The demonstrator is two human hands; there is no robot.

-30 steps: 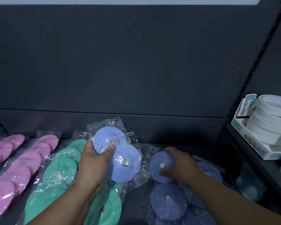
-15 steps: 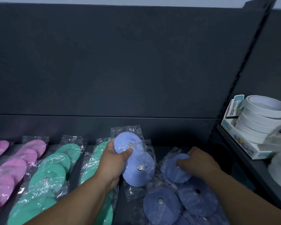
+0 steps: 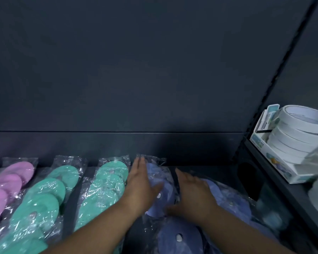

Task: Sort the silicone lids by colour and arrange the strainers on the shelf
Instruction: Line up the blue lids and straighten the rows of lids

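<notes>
Bagged silicone lids lie in rows on a dark shelf [image 3: 200, 169]: pink lids [image 3: 11, 178] at the far left, then two rows of green lids [image 3: 50, 191] [image 3: 106, 184]. A bagged pair of blue lids [image 3: 162, 182] lies just right of the green rows. My left hand [image 3: 141, 187] rests flat along its left edge, fingers stretched out. My right hand [image 3: 193, 195] lies flat on its right side, over more blue lids [image 3: 233, 202]. Another blue lid [image 3: 178, 237] lies near the bottom edge. No strainers are in view.
A dark back panel [image 3: 136, 79] rises behind the shelf. On the neighbouring shelf to the right, a white box [image 3: 275, 162] holds stacked rolls of white tape [image 3: 297, 132]. A slanted upright [image 3: 283, 61] divides the two bays.
My left hand has brought the blue pair down from the air onto the shelf beside the green row and let go. My right hand has flattened out next to it.
</notes>
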